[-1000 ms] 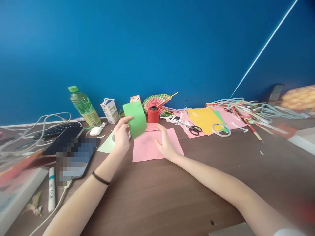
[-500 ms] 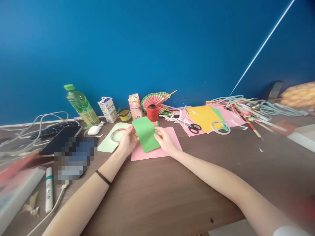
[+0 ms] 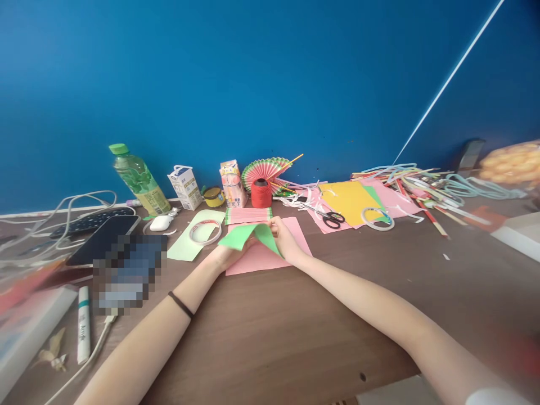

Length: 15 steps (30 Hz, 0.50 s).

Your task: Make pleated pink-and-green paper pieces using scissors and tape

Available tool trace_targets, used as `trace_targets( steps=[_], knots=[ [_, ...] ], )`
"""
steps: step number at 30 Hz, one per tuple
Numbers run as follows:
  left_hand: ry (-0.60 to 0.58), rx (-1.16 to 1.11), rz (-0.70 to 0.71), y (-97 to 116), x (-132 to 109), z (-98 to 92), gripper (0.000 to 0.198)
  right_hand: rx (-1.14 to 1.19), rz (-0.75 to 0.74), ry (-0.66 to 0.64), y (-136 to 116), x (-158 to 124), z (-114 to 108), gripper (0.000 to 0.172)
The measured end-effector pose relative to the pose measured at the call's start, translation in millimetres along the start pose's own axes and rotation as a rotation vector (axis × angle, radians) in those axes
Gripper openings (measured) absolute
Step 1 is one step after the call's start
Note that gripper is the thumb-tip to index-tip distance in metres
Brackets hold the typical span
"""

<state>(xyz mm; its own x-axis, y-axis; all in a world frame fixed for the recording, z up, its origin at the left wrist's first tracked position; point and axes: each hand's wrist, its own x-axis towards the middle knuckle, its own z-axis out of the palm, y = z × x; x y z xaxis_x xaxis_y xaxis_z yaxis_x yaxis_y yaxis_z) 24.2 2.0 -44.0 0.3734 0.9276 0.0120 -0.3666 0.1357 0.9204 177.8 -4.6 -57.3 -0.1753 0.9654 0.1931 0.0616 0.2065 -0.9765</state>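
Observation:
A piece of green paper (image 3: pixel 241 237) is raised above a pink sheet (image 3: pixel 295 236) on the desk, bent into an arch with its two ends hanging down. My right hand (image 3: pixel 286 241) pinches its far right part near the fold. My left hand (image 3: pixel 231 254) is under the left part of the paper; its fingers are mostly hidden there. Behind the pink sheet lies a pleated pink and green paper strip (image 3: pixel 248 215). To the left, a roll of tape (image 3: pixel 218 232) rests on a pale green sheet (image 3: pixel 181 250).
At the back stand a bottle (image 3: pixel 139 180), cartons, a red thread spool (image 3: pixel 261 194) and a pleated fan (image 3: pixel 264 169). Scissors (image 3: pixel 334 219) and another tape ring (image 3: pixel 382 226) lie on yellow and pink paper at right. A phone (image 3: pixel 126 275) and marker (image 3: pixel 84 323) are at left.
The green paper has gone from nearly flat and facing me to bent over in an arch. My left hand has moved beneath it, and the pleated strip behind shows more fully.

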Motion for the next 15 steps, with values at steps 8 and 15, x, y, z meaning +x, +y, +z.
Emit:
trace_targets(
  steps=[8, 15],
  knots=[
    [0.043, -0.184, -0.056, -3, -2, -8.2, 0.019, -1.02, 0.198, -0.135, -32, 30, -86, 0.019],
    [0.063, -0.209, -0.039, -3, -1, -9.4, 0.037, -1.339, 0.588, -0.029, -44, 26, -152, 0.022]
  ],
)
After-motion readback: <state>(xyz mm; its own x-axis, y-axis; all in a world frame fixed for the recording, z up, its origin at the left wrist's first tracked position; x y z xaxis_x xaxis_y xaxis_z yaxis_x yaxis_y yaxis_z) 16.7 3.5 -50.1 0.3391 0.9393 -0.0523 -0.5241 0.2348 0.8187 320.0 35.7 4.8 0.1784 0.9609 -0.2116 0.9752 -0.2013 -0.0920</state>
